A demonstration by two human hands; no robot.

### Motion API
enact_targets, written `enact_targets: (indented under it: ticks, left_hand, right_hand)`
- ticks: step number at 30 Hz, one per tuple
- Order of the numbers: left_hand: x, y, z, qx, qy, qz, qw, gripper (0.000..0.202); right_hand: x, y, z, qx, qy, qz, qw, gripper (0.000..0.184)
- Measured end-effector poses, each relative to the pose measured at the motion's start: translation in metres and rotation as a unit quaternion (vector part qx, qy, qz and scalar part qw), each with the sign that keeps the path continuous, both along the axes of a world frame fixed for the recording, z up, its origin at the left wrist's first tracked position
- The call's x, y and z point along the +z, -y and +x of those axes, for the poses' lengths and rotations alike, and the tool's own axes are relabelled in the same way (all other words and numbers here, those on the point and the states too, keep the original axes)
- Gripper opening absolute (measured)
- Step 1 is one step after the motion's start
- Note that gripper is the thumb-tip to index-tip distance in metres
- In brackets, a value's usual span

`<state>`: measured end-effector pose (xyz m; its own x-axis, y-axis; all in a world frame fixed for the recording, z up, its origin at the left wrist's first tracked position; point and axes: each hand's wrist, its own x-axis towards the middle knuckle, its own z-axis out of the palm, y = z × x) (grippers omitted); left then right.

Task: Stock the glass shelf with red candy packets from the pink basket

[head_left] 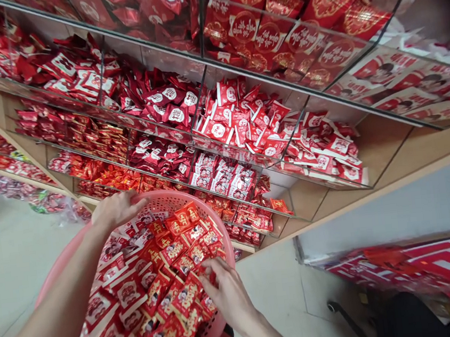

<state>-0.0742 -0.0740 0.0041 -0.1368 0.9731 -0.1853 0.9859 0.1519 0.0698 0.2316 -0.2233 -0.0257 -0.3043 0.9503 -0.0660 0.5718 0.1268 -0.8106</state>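
Observation:
A pink perforated plastic basket [226, 238] is full of small packets and tilts toward me. Red-and-gold packets [186, 296] lie on its right side, and darker red packets with white edges [128, 292] lie on its left. My left hand [117, 207] is closed over the basket's far rim. My right hand [226, 291] is inside the right rim, at the red-and-gold packets. Its thumb and forefinger are apart with nothing visible between them; the other fingers are partly hidden.
Beyond the basket, slanted shelves with clear dividers [301, 128] hold red packets, including a pile of red-and-white ones [239, 118]. Orange packets [115, 174] fill a lower bin. Red printed packaging [431, 262] and a black chair-like leg [347, 319] are on the right.

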Motion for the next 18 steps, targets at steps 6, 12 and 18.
enact_targets:
  ticks: [6, 12, 18]
  left_hand:
    - [0.004, -0.001, 0.002, 0.014, -0.009, -0.014, 1.0, 0.074]
    - [-0.002, -0.003, 0.0, 0.027, -0.018, -0.022, 0.999, 0.073]
    - [-0.001, -0.003, 0.004, 0.032, -0.028, -0.033, 0.999, 0.074]
  right_hand:
    - [-0.015, -0.036, 0.049, -0.124, -0.022, 0.081, 0.989, 0.021]
    - [-0.09, -0.092, 0.135, -0.251, 0.13, 0.027, 0.959, 0.025]
    - [-0.141, -0.143, 0.187, -0.324, 0.22, -0.064, 0.918, 0.02]
